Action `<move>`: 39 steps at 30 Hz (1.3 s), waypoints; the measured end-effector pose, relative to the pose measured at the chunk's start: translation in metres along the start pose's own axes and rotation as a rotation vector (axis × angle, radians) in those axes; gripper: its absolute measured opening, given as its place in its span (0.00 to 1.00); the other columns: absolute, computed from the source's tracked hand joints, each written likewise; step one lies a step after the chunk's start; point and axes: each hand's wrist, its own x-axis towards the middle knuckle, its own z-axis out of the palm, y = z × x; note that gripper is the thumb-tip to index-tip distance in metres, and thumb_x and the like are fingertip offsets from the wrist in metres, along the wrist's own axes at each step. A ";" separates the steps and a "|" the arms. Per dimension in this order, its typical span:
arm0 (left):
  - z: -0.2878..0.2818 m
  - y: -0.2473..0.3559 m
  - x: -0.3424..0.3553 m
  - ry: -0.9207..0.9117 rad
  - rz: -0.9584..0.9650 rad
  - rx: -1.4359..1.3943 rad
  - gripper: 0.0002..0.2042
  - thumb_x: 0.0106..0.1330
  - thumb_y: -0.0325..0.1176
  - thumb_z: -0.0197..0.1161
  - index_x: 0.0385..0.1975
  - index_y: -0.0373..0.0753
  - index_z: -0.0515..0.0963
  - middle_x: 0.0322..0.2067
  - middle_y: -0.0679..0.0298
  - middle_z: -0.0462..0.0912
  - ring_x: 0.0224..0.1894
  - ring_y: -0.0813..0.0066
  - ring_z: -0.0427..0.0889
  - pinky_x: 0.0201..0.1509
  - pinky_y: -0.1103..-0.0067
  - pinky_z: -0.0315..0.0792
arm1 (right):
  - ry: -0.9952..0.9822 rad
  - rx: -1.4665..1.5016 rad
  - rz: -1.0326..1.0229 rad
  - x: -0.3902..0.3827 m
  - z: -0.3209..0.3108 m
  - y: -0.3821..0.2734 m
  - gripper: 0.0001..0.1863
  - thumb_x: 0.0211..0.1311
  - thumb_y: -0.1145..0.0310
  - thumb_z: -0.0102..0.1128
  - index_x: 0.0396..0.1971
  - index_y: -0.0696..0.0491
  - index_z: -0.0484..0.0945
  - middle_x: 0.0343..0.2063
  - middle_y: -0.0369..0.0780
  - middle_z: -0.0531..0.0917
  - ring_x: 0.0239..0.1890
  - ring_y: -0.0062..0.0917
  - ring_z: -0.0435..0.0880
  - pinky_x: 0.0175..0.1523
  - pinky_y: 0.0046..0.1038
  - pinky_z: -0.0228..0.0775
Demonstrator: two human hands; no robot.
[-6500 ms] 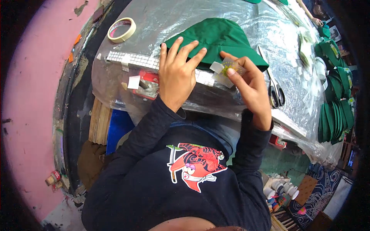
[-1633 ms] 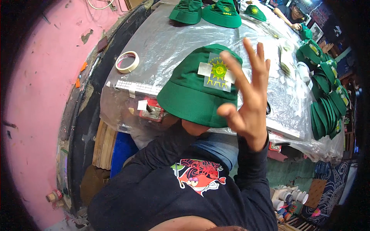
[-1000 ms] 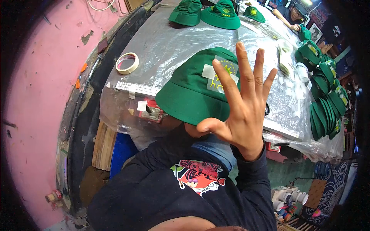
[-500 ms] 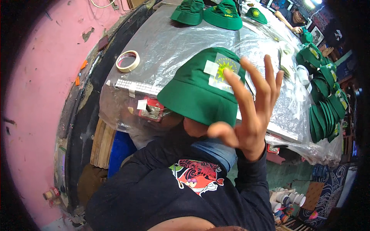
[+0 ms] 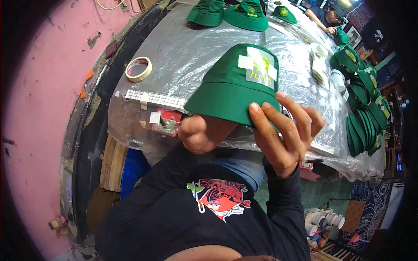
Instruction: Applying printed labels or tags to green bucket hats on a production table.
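Observation:
A green bucket hat [image 5: 226, 98] is held up in front of me, its crown away and its brim toward me. On the crown sits a square of clear film [image 5: 257, 77] over a yellow sun-like print, with white tape pieces [image 5: 245, 62] at its sides. My left hand [image 5: 198, 135] reaches under the brim into the hat and holds it from inside; most of its fingers are hidden. At the right side, my right hand [image 5: 289, 132] has its fingertips on the brim's edge, pinching it.
Clear plastic sheeting [image 5: 174, 52] covers the table. A masking tape roll [image 5: 138, 69] lies left, near a white gridded strip [image 5: 154, 98] and a red clamp [image 5: 166, 122]. More green hats [image 5: 246, 16] stand at the back; stacked hats [image 5: 365, 126] sit right. A co-worker [image 5: 326, 19] handles a green hat.
My right hand has come down from beside the crown to the brim's edge. The hat has turned and risen slightly, and more of my left hand shows below it.

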 end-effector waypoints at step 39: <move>0.007 0.012 -0.007 0.412 -0.122 -0.330 0.26 0.69 0.35 0.56 0.64 0.29 0.68 0.57 0.48 0.80 0.56 0.55 0.83 0.63 0.60 0.76 | -0.387 0.249 -0.075 0.020 0.027 0.038 0.32 0.78 0.50 0.27 0.59 0.48 0.82 0.61 0.36 0.81 0.77 0.46 0.56 0.78 0.57 0.15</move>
